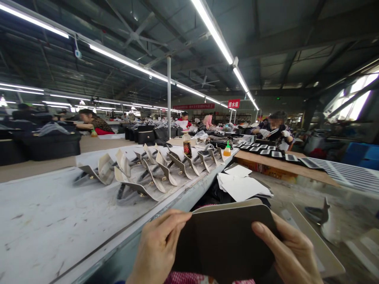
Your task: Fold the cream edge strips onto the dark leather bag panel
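head view: left hand (156, 248) and right hand (287, 252) fingers grip dark panel (225, 240), bottom hidden

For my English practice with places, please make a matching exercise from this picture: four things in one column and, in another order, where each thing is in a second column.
Things
1. dark panel with a cream edge
2. white paper sheets
3. squeeze bottle with a green tip
4. red sign

Places
A. hanging high up, toward the far end of the workshop
B. standing near the far end of the white table
C. held between the left hand and the right hand
D. lying in a loose pile to the right of the table

Right pairs: 1-C, 2-D, 3-B, 4-A
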### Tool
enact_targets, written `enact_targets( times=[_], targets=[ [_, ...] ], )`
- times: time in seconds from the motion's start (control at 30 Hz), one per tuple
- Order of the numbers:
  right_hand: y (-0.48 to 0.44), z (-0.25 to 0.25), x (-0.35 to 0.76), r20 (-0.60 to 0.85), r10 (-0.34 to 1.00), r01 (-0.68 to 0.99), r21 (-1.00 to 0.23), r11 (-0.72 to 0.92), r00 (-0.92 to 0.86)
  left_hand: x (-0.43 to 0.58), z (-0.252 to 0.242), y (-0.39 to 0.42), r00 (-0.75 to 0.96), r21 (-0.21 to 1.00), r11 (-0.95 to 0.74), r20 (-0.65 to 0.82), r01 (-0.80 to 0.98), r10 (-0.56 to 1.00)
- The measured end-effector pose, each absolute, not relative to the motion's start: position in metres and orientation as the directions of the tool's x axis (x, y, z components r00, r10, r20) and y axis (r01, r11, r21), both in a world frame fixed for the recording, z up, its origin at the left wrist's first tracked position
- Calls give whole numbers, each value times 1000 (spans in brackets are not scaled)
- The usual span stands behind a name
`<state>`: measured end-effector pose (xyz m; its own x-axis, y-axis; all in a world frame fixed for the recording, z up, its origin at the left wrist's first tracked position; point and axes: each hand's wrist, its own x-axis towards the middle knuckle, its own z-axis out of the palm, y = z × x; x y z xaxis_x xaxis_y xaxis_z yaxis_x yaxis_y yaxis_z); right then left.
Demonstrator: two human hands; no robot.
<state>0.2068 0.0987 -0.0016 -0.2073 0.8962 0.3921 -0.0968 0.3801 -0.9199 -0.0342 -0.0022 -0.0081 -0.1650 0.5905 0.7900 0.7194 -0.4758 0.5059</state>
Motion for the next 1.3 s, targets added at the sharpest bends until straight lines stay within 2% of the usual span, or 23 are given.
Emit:
enact_targets(
  times=[0.27, 0.47, 0.9, 1.07, 1.3],
  targets=[
    [95, 0, 212, 406, 894, -51, -913, 404, -188, -17, -11, 4, -266, 577, -400, 749, 712, 607],
    [108, -8, 215, 353, 923, -65, -936, 347, -156, -13, 4, -4, -159, 549, -550, 784, 630, 600],
    [109, -5, 208, 231, 956, -216, -958, 191, -181, -14, -2, -3, -36, 498, -663, 814, 559, 580],
    [108, -7, 209, 290, 943, -197, -946, 256, -165, -6, 0, 5, -77, 486, -682, 840, 547, 537],
    [98, -4, 210, 414, 904, -46, -910, 411, -111, 7, 11, 15, -137, 438, -696, 885, 569, 445]
  ],
)
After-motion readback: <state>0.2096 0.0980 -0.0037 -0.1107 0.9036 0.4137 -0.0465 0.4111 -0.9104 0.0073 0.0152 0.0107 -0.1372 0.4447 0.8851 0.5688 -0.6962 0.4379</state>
